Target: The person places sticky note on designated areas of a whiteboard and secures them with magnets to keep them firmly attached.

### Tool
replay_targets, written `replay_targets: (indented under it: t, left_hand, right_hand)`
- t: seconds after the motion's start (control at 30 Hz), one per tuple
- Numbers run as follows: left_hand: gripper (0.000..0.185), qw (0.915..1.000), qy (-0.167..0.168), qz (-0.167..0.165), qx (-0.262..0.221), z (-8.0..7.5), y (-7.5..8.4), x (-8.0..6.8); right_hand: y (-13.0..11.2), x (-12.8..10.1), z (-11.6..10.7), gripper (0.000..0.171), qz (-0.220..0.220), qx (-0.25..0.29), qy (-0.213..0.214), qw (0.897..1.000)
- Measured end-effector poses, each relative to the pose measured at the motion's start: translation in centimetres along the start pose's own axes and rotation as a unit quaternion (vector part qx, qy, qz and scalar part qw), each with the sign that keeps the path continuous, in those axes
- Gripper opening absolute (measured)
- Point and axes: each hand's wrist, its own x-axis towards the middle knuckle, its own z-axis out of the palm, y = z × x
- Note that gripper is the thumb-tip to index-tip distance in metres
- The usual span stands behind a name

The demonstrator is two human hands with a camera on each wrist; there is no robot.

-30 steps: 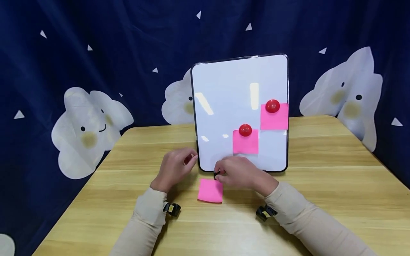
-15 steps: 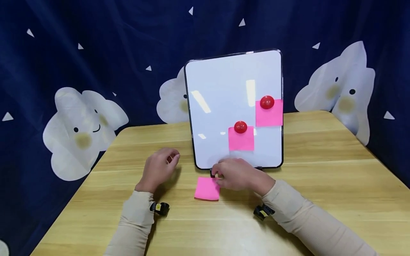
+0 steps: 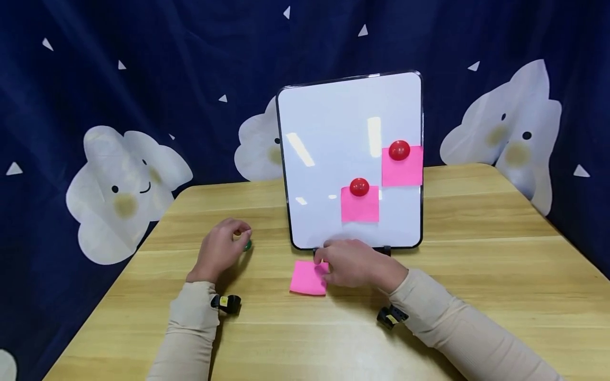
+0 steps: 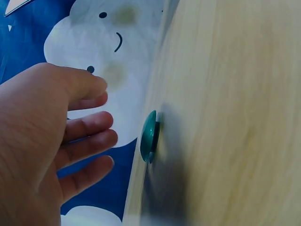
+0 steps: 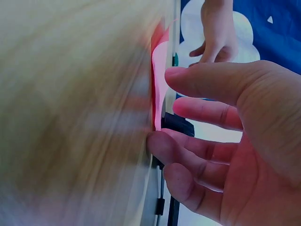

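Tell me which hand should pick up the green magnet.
Left. The left hand hovers open right beside the green magnet on the table, while the right hand is touching the pink note.

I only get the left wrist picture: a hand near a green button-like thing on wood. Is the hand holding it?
Observer: No, the left hand is open; the green magnet lies just past its fingertips.
Visitor: What is the other hand doing?
Observer: The right hand touches a loose pink note on the table.
Visitor: Anything else there?
Observer: An upright whiteboard carries two pink notes under red magnets.
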Motion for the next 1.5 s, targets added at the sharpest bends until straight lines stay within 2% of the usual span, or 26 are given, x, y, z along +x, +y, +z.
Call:
replay_targets:
  t: [0.13,0.3,0.77,1.2,1.5]
  left_hand:
    - [0.021,0.9994,-0.031,-0.016,0.000,0.0,-0.2,0.1]
    - [0.022,0.9981,-0.058,-0.018,-0.001,-0.1,-0.2,0.3]
    - [0.020,0.9979,-0.062,-0.012,0.015,0.2,-0.5,0.3]
    - [0.021,0.9945,-0.095,-0.027,0.033,0.5,-0.9,-0.3]
    - [0.023,0.9937,-0.102,-0.031,0.036,0.5,-1.1,-0.3]
  right_hand:
    - [-0.1,-0.2,0.0,0.028,0.001,-0.001,-0.002,1.000]
    - [0.0,-0.2,0.1,0.028,-0.005,0.003,0.003,1.000]
    - [0.4,-0.1,0.7,0.026,-0.015,-0.004,0.011,1.000]
    - [0.6,0.1,0.9,0.019,-0.003,0.033,-0.021,0.999]
    - [0.6,0.3,0.9,0.017,-0.013,0.045,-0.033,0.998]
